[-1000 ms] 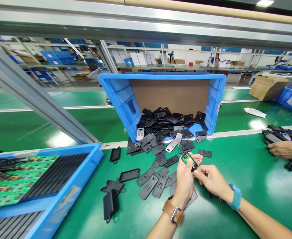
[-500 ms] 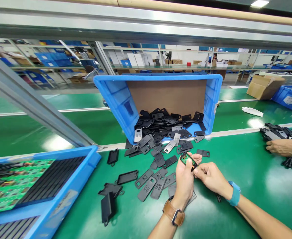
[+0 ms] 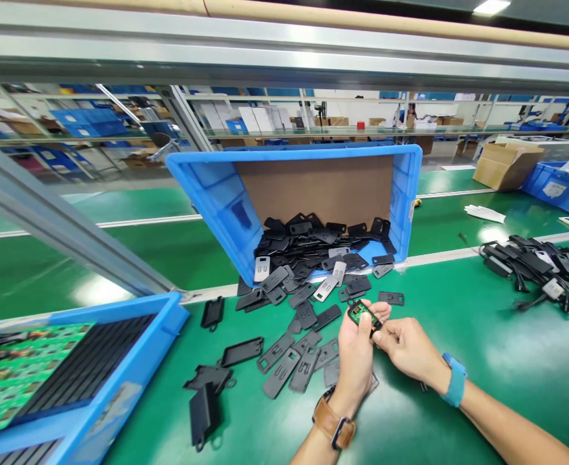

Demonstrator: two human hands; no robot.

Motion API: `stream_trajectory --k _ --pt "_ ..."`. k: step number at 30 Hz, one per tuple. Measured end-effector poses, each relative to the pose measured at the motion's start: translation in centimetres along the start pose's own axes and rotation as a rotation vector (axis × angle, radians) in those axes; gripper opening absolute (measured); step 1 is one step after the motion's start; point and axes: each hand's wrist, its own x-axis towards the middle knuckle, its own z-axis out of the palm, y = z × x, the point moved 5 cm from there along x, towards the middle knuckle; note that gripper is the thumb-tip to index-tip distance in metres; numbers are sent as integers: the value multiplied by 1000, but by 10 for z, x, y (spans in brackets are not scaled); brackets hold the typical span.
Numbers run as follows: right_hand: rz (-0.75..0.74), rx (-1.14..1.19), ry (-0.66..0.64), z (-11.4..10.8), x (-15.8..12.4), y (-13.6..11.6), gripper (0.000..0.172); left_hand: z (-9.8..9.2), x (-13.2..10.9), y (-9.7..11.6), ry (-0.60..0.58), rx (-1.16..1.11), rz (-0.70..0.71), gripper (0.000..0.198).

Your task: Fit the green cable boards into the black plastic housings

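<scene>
My left hand (image 3: pixel 356 352) is wrapped round a small green circuit board (image 3: pixel 360 312) that sits in a black casing, held above the green table. My right hand (image 3: pixel 407 349) pinches the lower right end of that same piece. Just beyond my hands several flat black plastic covers (image 3: pixel 289 361) lie scattered on the table. More of them spill from a blue crate (image 3: pixel 284 194) tipped on its side behind.
A blue tray (image 3: pixel 119 381) at the near left holds green circuit boards (image 3: pixel 17 371) and black parts. A heap of black parts with cables (image 3: pixel 540 268) lies at the right. A slanted metal frame post (image 3: pixel 71 226) crosses the left. A cardboard box (image 3: pixel 504 165) stands far right.
The view has swung a little rightwards, so everything sits further left. Another person's hand on the right-hand heap has pulled away to the frame's edge. My hands keep their hold.
</scene>
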Motion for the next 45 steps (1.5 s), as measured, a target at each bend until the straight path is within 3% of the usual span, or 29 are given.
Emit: stream_trajectory --k 5,14,18,21,24,27,30,36,40,45 --pt "-108 214 -51 0 1 -6 23 -4 3 1 -6 15 -56 41" --pt "-74 265 -18 7 3 5 35 -1 1 -4 -54 78 -51 34" --pt "-89 290 -49 -3 9 3 41 -3 5 1 7 40 -66 38" --pt "-115 143 141 -29 21 19 38 -7 9 6 76 -29 -76 37" --pt "-191 -210 340 -51 31 42 36 -10 11 3 81 -71 -191 33" --pt "-223 -447 304 -51 39 62 32 -9 9 -4 41 -85 -310 28" --pt "-177 -474 242 -47 41 71 20 -8 7 -11 -2 -80 -364 28" --pt "-90 -165 173 -53 38 60 7 -12 10 -11 25 33 -331 35" --pt "-267 70 108 -51 33 34 7 -10 9 -10 -19 97 -302 38" --pt "-379 -14 103 -45 25 15 20 -13 10 -10 32 225 -207 45"
